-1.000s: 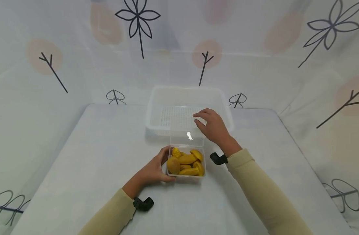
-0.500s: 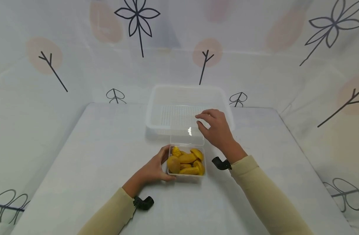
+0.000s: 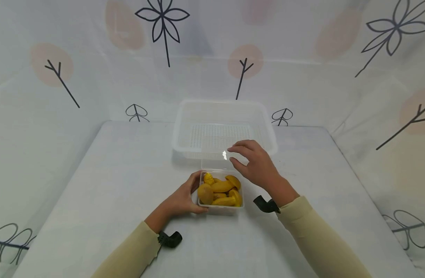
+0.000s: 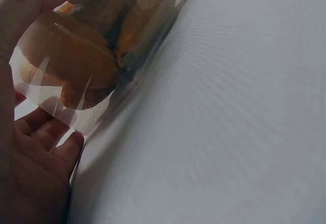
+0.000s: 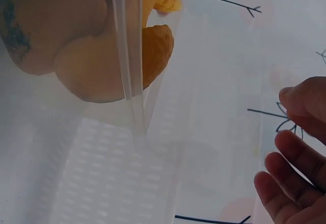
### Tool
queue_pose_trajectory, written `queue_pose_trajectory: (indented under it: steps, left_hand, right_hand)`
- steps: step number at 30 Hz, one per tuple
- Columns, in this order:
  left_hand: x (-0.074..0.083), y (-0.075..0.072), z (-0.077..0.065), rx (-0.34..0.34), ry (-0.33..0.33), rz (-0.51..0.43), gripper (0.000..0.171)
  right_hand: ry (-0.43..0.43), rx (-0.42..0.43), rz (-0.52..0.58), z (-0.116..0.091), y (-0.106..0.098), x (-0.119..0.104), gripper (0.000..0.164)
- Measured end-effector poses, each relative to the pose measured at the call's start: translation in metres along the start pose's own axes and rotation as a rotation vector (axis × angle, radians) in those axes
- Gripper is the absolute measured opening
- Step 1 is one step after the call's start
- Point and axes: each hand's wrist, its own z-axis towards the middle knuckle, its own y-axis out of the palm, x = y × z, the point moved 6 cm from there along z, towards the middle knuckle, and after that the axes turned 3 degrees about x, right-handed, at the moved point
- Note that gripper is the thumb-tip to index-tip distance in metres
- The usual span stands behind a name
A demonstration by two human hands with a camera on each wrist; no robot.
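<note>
A clear plastic box (image 3: 222, 211) full of yellow mushrooms (image 3: 221, 188) sits on the white table. My left hand (image 3: 182, 199) grips its left side, thumb at the front and fingers toward the back. In the left wrist view, the fingertips (image 4: 71, 147) lie at the box's lower edge. The clear lid (image 3: 214, 164) is raised at the box's back edge. My right hand (image 3: 257, 166), fingers loosely bent and apart, hovers by the lid's right side with nothing in it. The right wrist view shows the mushrooms (image 5: 97, 68) through the box wall.
Behind the box stands a white plastic basket (image 3: 182, 127) with a perforated floor; the raised lid overlaps it in the head view. White cloth (image 3: 212, 79) with plant drawings hangs around the table (image 3: 125, 185).
My right hand has moved slightly away to the right and then down toward me, fingers still loose. My left hand and the box have stayed in place.
</note>
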Motion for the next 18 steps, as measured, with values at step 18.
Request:
queue_pose_trajectory:
  steps: [18]
  left_hand:
    - [0.004, 0.0, -0.002, 0.012, 0.022, -0.005, 0.11]
  right_hand:
    - [-0.065, -0.151, 0.04, -0.036, -0.003, -0.012, 0.028]
